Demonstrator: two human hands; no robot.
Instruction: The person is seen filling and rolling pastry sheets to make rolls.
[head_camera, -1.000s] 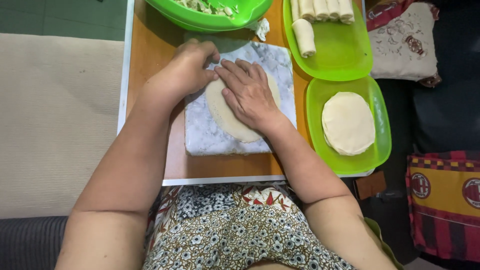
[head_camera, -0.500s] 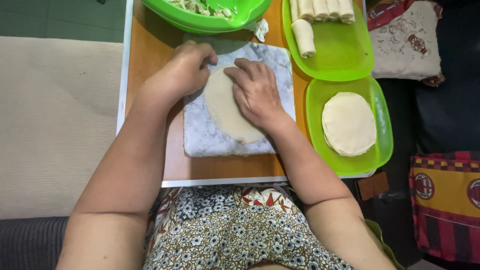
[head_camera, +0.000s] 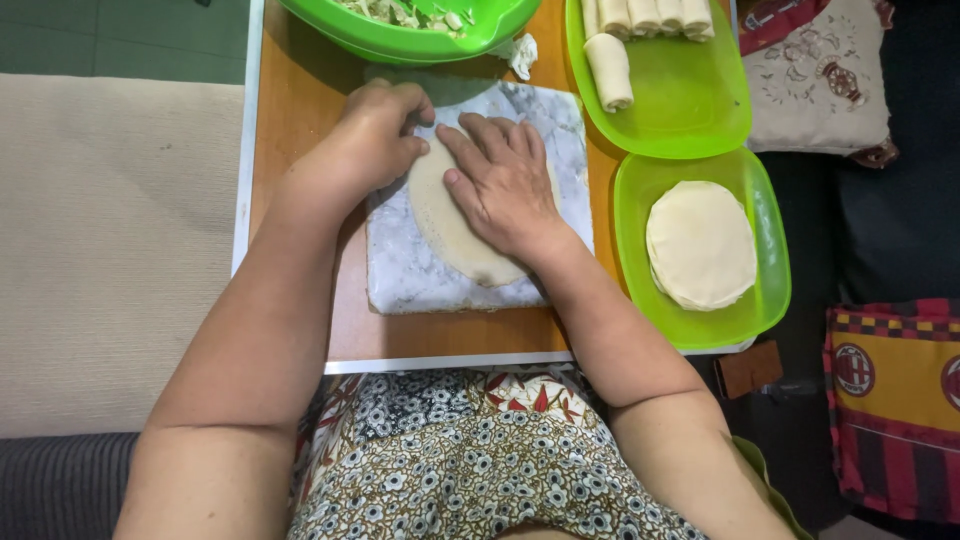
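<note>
Both hands' grip flat on wrapper (head_camera: 455, 235), long axis diag, near-far.

The right hand (head_camera: 505, 185) is covering much of the round wrapper (head_camera: 450, 225), hiding its two-o'clock part. The top edge is cutting off the green bowl (head_camera: 420, 40) at twelve o'clock and the rolls (head_camera: 650, 15) at one o'clock.

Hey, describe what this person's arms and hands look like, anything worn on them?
Both arms are bare from the upper arm down; no sleeves show in the picture. The left hand and right hand wear no gloves, and no rings, bracelets or watch can be seen on the fingers and wrists that show. The forearms are broad and rounded. Below them lies a floral-print garment in dark, white and red.
</note>
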